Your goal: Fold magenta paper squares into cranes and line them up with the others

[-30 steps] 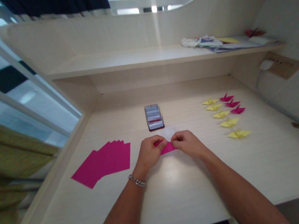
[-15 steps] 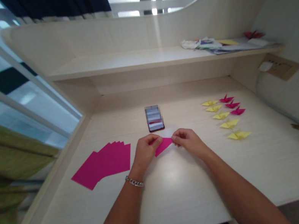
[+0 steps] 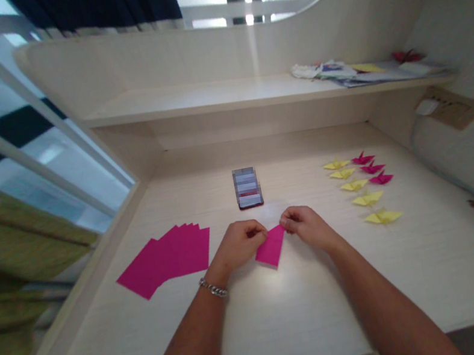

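Observation:
Between my two hands is a small folded sheet of pink origami paper (image 3: 271,248), its lower edge hanging toward me. My left hand (image 3: 245,242) pinches its upper left part between thumb and fingers. At the upper right corner, my right hand (image 3: 304,224) grips the same paper with its fingertips. A fanned stack of pink paper squares (image 3: 166,260) lies to the left of my left hand. Off to the right, several yellow paper cranes (image 3: 367,199) form a slanting row, with three pink paper cranes (image 3: 372,168) beside them.
A phone (image 3: 247,188) with a blurred screen lies just beyond my hands on the pale desk (image 3: 157,350). Papers (image 3: 337,71) rest on the shelf above. A cable runs from the wall socket (image 3: 454,105) at right. A white railing (image 3: 36,109) borders the left side.
The folded pink paper has turned and come slightly toward me, showing more of its face. My left hand has shifted a little right and nearer. The view has moved slightly.

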A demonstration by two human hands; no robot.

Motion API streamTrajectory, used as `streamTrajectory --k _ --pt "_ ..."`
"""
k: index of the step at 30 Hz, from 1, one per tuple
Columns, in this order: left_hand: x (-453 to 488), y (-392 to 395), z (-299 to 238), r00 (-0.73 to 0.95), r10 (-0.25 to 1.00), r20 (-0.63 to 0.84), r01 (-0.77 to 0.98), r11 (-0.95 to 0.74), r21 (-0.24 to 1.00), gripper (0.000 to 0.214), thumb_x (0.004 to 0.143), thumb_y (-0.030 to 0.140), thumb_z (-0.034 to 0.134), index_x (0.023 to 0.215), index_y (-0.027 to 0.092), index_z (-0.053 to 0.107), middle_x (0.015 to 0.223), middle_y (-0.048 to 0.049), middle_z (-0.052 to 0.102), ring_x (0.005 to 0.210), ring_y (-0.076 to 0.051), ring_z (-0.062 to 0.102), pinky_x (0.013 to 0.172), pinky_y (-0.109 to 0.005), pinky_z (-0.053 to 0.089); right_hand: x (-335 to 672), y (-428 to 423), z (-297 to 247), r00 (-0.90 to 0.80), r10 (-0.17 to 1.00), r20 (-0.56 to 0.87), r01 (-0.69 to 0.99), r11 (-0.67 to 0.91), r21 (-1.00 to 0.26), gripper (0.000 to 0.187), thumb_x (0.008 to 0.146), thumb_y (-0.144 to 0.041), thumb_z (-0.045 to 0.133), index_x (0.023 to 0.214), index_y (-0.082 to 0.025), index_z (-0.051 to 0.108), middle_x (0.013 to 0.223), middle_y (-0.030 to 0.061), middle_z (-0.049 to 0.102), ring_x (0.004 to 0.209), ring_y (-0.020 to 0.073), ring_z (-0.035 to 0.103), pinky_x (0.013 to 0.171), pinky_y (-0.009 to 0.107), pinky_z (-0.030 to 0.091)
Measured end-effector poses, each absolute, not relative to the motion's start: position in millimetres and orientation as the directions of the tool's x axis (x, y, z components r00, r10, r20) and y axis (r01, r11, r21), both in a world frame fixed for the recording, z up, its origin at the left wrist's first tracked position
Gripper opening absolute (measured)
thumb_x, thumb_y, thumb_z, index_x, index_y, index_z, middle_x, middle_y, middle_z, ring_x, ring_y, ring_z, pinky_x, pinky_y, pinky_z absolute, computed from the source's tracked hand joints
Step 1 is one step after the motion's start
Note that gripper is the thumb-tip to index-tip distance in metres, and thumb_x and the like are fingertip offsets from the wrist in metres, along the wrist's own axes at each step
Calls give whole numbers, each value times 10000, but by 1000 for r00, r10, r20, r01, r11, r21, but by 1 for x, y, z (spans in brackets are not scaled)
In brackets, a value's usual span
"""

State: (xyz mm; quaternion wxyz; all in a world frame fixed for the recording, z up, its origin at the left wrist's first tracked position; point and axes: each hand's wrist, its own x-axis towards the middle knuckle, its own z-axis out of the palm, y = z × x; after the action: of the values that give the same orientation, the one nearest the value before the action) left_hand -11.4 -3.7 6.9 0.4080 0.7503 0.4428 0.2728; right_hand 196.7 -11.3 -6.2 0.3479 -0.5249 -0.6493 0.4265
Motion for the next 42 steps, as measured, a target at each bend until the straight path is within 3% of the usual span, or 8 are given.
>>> streamTrajectory --k 7,12,18,23,26,30,36,42 --pt "-25 7 4 340 939 58 308 -169 936 121 733 207 576 721 139 675 660 -31 663 619 -135 591 597 -244 459 223 -3 1 -35 995 -95 -12 -96 -995 291 688 -426 668 660 -154 571 538 -22 526 496 101 447 505 234 345" --pt "-6 -2 3 355 921 159 69 -196 978 358 759 258 629 1105 167 642 1113 -120 663 863 -174 641 745 -311 517 199 -12 3 -188 952 -242 -219 -281 -935 296 610 -390 757 688 -143 613 552 -2 550 479 93 457 482 230 354" --pt "-1 -6 6 341 929 144 115 -193 974 184 765 313 650 844 156 707 871 -74 720 801 -181 644 789 -334 505 181 -15 -4 -299 907 -295 -154 -352 -923 260 618 -340 755 729 -137 637 605 12 610 501 95 509 484 217 367" --pt "-11 3 2 342 939 39 193 -111 975 254 788 356 609 676 135 661 620 -28 643 571 -122 556 566 -238 444 191 -9 -1 -100 978 -183 -143 -197 -970 412 733 -552 619 845 -157 644 862 83 674 648 130 598 514 215 416" --pt "-13 3 1 402 916 9 262 -124 957 321 810 385 564 626 135 644 564 -14 595 536 -112 514 534 -225 403 191 -8 1 -83 994 -77 -130 -88 -988 427 709 -550 650 902 -170 635 780 56 676 628 141 609 539 239 448" --pt "-11 3 0 393 920 6 255 -116 960 304 810 387 552 722 127 684 633 -32 633 585 -128 536 560 -241 416 186 -9 -5 -91 995 -45 -51 -49 -997 342 668 -461 721 784 -152 631 589 14 638 512 120 563 552 259 466" --pt "-11 8 -11 329 944 -17 144 -33 989 256 720 305 655 893 125 712 779 -75 702 670 -160 606 627 -275 470 187 -11 -8 -145 982 -125 -28 -131 -991 265 658 -365 729 754 -141 623 603 21 658 517 119 585 554 254 482" --pt "-7 14 -7 360 932 -44 181 -23 983 227 725 286 644 853 119 729 711 -56 688 592 -132 561 586 -259 440 191 -3 5 -208 954 -217 44 -212 -976 179 652 -225 704 789 -132 634 571 6 646 490 105 582 523 228 479"
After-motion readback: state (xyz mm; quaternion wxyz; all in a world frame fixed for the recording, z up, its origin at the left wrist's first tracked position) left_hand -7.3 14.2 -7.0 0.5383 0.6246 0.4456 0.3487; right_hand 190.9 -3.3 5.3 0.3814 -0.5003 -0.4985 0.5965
